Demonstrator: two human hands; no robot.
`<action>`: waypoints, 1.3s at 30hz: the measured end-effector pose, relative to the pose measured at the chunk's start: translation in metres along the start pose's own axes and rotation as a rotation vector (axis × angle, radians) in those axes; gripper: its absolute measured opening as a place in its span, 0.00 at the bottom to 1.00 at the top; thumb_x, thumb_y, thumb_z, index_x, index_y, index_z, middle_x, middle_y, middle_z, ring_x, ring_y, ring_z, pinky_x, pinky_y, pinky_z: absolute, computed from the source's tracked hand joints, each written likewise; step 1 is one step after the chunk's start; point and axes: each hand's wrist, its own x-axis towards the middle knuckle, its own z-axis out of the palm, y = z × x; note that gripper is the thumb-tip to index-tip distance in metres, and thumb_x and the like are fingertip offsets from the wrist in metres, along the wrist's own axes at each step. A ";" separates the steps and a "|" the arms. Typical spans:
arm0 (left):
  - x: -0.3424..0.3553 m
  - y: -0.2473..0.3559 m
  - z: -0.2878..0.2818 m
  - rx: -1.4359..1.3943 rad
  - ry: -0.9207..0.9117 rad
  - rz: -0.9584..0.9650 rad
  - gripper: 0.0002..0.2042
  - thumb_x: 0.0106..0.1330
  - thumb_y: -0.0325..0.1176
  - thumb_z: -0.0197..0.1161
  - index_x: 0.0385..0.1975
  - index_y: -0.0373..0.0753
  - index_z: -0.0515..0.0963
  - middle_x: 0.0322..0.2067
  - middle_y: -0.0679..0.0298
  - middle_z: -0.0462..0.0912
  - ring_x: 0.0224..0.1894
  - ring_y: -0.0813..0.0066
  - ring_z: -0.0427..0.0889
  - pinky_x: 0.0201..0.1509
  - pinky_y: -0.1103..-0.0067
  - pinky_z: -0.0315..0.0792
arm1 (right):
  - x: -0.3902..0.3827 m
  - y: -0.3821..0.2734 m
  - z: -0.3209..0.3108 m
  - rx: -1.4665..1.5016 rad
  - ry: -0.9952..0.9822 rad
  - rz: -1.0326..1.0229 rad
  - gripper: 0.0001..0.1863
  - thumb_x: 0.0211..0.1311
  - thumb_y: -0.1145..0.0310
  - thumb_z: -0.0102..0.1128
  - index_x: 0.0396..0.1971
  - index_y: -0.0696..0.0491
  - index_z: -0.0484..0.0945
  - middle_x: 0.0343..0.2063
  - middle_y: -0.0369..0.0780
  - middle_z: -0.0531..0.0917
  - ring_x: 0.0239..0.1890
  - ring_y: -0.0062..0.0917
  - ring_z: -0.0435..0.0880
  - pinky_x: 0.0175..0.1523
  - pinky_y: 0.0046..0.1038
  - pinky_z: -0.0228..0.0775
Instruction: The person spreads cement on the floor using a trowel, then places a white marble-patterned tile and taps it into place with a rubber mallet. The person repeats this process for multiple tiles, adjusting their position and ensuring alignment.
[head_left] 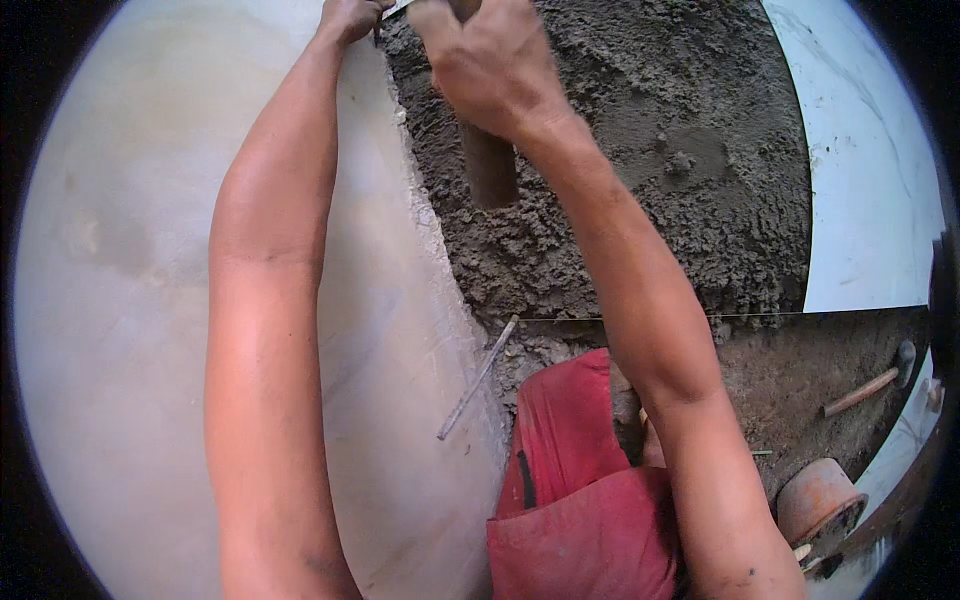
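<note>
Reaching over one mortar bed [730, 220] with two bare hands, left hand [350, 18] and right hand [492, 65]. Counted nearby: one dark cylinder [490, 172], below the right hand, lower end at the mortar; one slim rod [478, 378]; one hammer [868, 388]; one reddish bucket [815, 495]. Bounded at left by a pale floor [110, 350] with ragged edge, at right by a straight-edged white tile [865, 170], nearer by a taut string [570, 319]. Widest open between right forearm and tile. Curled about the cylinder with the right fingers — tips hidden; at left, cut off above — cannot tell whether spread or pinching.
</note>
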 end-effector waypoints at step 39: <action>0.003 0.038 0.021 0.218 0.004 -0.387 0.16 0.50 0.35 0.68 0.37 0.33 0.82 0.33 0.55 0.84 0.33 0.65 0.83 0.36 0.71 0.76 | 0.039 0.055 0.006 -0.528 -0.281 0.120 0.24 0.62 0.54 0.52 0.42 0.64 0.74 0.29 0.50 0.82 0.35 0.39 0.83 0.44 0.38 0.74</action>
